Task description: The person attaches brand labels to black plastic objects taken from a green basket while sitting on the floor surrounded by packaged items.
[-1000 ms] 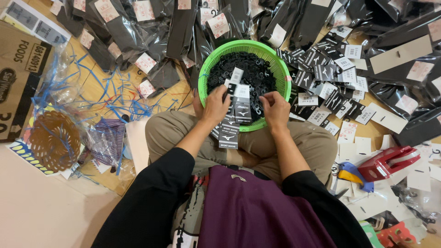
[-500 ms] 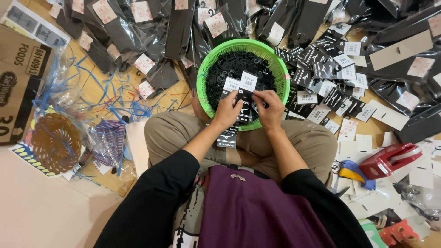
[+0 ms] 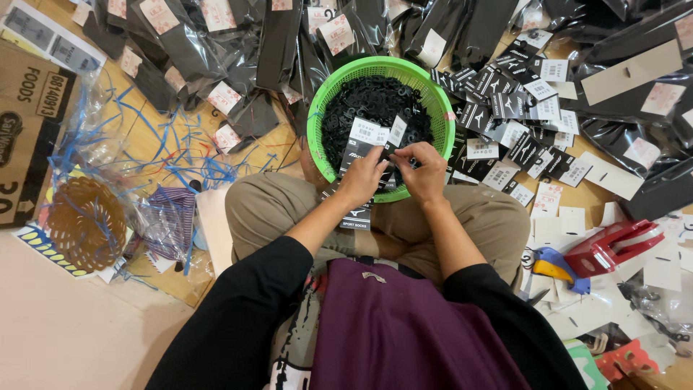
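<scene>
Card (image 3: 369, 135) now between both hands' fingertips (image 3: 393, 153).

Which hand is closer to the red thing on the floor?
Right. The right hand works at the green basket, on the same side as the red tool, though well apart from it. The left hand sits beside it, one hand farther away.

My basket (image 3: 321, 119) is green plastic mesh; the cards (image 3: 364, 131) I pinch are matt printed paper — glossy plastic bags (image 3: 180, 43) crinkle on the wood floor (image 3: 155, 119).
</scene>
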